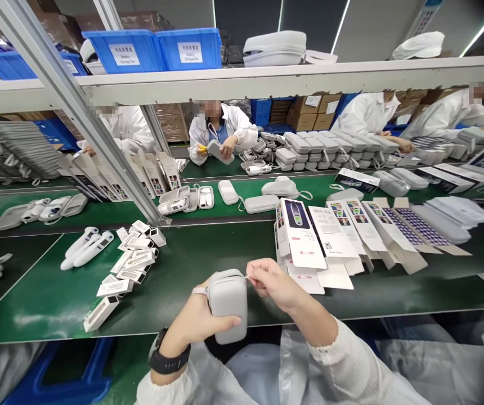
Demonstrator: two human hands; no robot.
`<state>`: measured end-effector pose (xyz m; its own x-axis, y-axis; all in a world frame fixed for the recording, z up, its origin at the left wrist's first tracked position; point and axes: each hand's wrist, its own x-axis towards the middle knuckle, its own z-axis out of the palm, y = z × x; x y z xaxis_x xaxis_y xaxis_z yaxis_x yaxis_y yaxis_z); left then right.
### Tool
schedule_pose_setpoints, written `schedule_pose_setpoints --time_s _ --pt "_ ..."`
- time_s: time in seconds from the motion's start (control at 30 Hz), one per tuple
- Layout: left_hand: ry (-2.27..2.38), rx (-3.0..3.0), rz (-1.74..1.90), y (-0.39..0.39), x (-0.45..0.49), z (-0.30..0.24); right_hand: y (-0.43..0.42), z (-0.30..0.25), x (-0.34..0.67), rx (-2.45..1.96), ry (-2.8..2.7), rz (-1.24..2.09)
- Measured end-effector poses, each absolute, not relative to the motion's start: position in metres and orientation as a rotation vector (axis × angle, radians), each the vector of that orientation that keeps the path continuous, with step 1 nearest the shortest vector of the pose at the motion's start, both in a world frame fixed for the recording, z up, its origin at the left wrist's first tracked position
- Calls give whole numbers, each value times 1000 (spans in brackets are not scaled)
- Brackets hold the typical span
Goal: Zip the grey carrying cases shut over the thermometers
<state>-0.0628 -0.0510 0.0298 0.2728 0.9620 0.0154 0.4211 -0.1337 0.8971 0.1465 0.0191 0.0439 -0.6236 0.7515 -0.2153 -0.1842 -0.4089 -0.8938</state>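
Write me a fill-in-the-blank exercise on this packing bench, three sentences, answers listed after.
1. The left hand grips a small grey zippered ____.
2. The right hand pinches the zip pull at the top of the grey zippered case, and the left wrist wears a black ____.
3. The flat printed cartons lie on a ____ coloured bench mat.

Missing words: case; watch; green

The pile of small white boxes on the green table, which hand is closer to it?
Left. The left hand, holding the grey case, is just right of the boxes. The right hand, pinching the case's zipper, is farther right.
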Motion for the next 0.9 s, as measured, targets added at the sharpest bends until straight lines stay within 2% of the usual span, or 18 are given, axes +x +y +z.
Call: schedule_pose_setpoints --time_s 0.13,0.33,0.47,0.57,0.67,0.8,0.9 --pt "1233 1642 895 -49 -65 19 16 48 142 -706 -1075 2164" --pt "1141 1284 1500 -46 -55 -31 4 39 127 -741 -1045 1996" --pt "1226 1251 1595 -52 -48 -48 -5 25 125 -808 -949 2047" --pt "1342 1362 1479 -59 -46 -46 -1 22 132 -876 -982 2025" --pt "1431 1547 1238 -64 -41 -32 8 31 140 -985 -1289 1857" --pt "1584 1751 707 -70 -31 -4 11 49 141 -1096 -2126 1261" --pt "1751 1855 397 -71 -33 7 9 51 137 -1026 -2451 920"
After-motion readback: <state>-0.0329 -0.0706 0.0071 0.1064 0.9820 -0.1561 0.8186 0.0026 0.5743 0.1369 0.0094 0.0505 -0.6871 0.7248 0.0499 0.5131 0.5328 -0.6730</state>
